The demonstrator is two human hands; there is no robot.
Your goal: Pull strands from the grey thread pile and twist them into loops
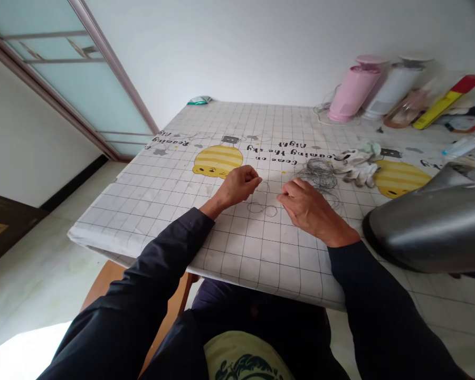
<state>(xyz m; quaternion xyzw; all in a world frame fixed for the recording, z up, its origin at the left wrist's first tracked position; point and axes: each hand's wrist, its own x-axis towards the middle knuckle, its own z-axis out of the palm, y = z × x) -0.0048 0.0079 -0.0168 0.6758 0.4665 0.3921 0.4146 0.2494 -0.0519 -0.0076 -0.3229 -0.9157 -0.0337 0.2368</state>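
My left hand (pixel 242 184) is closed in a pinch over the table, with a thin wire (pixel 267 187) running from its fingertips. Loops of the same wire curl on the cloth between the hands. To the right, my right hand (pixel 303 205) is also closed, thumb against fingers, and the wire seems to lead toward it; what lies inside its fingers is hidden. Just behind the right hand sits a tangled coil of thin grey wire (pixel 320 174). A pair of whitish, soiled work gloves (pixel 358 163) lies beside the coil.
A checked tablecloth (pixel 229 243) covers the table. A large dark metal container (pixel 423 221) stands close to my right forearm. At the back right are a pink cylinder (pixel 358 89), a white cylinder (pixel 393 87) and a yellow-red box (pixel 447 103). A green packet (pixel 199 100) lies at the far edge.
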